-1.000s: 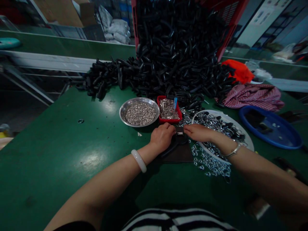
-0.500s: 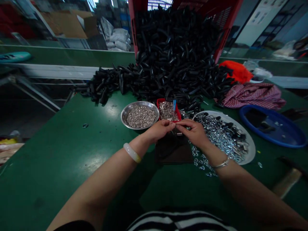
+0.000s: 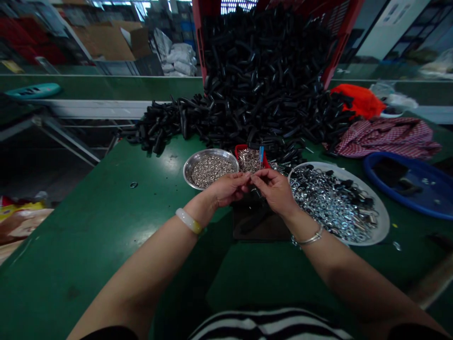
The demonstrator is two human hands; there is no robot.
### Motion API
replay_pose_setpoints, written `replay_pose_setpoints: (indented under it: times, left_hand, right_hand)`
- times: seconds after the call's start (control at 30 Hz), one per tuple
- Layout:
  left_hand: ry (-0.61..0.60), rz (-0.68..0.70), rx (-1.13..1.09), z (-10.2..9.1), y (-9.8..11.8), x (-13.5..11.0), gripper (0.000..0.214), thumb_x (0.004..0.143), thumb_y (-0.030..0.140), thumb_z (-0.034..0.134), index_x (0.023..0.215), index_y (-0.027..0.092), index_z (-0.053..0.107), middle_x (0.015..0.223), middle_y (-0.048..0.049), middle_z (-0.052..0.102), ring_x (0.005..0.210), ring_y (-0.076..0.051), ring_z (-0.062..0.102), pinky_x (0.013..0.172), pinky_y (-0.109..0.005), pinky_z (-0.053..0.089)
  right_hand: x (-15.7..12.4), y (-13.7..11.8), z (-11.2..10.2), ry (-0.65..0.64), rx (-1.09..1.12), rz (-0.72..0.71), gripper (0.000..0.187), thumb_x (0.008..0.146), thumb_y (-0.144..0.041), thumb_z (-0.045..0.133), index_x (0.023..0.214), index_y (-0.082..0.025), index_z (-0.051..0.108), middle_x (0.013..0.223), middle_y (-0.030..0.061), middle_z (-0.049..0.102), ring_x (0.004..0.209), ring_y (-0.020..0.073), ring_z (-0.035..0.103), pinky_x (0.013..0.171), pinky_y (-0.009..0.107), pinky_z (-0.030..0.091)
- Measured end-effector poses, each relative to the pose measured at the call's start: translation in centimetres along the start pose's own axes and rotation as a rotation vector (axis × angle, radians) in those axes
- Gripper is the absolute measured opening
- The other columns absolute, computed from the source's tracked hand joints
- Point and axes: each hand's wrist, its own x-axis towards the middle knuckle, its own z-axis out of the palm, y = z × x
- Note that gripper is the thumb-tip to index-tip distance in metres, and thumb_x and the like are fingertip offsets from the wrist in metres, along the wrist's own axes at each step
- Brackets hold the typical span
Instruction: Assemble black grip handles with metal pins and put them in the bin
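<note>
My left hand (image 3: 231,187) and my right hand (image 3: 274,189) meet at the fingertips above a dark pad (image 3: 258,225). Both are closed in a pinch, and whatever lies between the fingers is too small to make out. Just behind them, a red tray (image 3: 241,147) holds slim metal pins, with a blue-handled tool (image 3: 261,155) standing in it. To the left of the tray, a steel bowl (image 3: 187,174) is full of small metal pieces (image 3: 208,171). A white plate (image 3: 384,215) heaped with shiny rings and metal parts (image 3: 329,203) sits right of my right hand.
Black curved plastic parts (image 3: 244,113) spill from a red crate (image 3: 198,47) across the table's back. On the right lie a checked cloth (image 3: 389,137), an orange cloth (image 3: 364,100) and a blue tray (image 3: 375,189). One ring (image 3: 133,184) lies on the green table (image 3: 106,226) at left.
My pinching hands have shifted slightly left relative to the pad and tray, with the fingertips still together. The whole view has shifted a little, so most table items sit farther right.
</note>
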Motion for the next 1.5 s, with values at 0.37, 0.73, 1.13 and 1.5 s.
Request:
replay_pose_setpoints:
  times: [0.37,0.73,1.13,1.5]
  left_hand:
    - [0.348,0.367,0.572,-2.6,-0.1,-0.1,0.016,0.074,0.021,0.060,0.086,0.012,0.065,0.080,-0.0039,0.066,0.069,-0.010,0.056,0.064,-0.023,0.043]
    - [0.299,0.464,0.721,-1.2,-2.7,-0.9,0.017,0.079,0.023,0.054,0.088,0.015,0.066,0.086,-0.0042,0.068,0.079,-0.012,0.060,0.075,-0.029,0.046]
    - [0.380,0.532,1.134,-0.5,-4.0,-1.1,0.029,0.077,0.025,0.058,0.106,0.023,0.061,0.087,-0.0006,0.070,0.074,-0.014,0.063,0.066,-0.027,0.048]
    - [0.403,0.595,1.611,2.0,-4.2,-0.6,0.053,0.083,0.032,0.052,0.133,0.023,0.036,0.084,-0.0047,0.067,0.072,-0.015,0.061,0.059,-0.024,0.045]
  right_hand:
    - [-3.0,-0.2,-5.1,-0.318,-0.974,-0.108,0.017,0.082,-0.027,0.050,0.084,-0.019,0.065,0.084,0.0050,0.065,0.079,0.0174,0.058,0.072,0.030,0.043]
    - [-4.6,1.6,-4.1,-0.199,-1.046,-0.135,0.017,0.084,-0.021,0.049,0.088,-0.016,0.065,0.086,0.0066,0.064,0.081,0.0185,0.058,0.072,0.030,0.044]
    - [-5.3,1.5,-3.0,-0.170,-1.381,-0.311,0.015,0.083,-0.017,0.047,0.086,-0.016,0.062,0.083,0.0074,0.062,0.079,0.0200,0.054,0.066,0.028,0.038]
    - [-6.0,0.4,-2.7,-0.332,-1.498,-0.324,0.023,0.080,-0.010,0.043,0.093,-0.013,0.062,0.090,0.0110,0.059,0.087,0.0239,0.049,0.064,0.031,0.041]
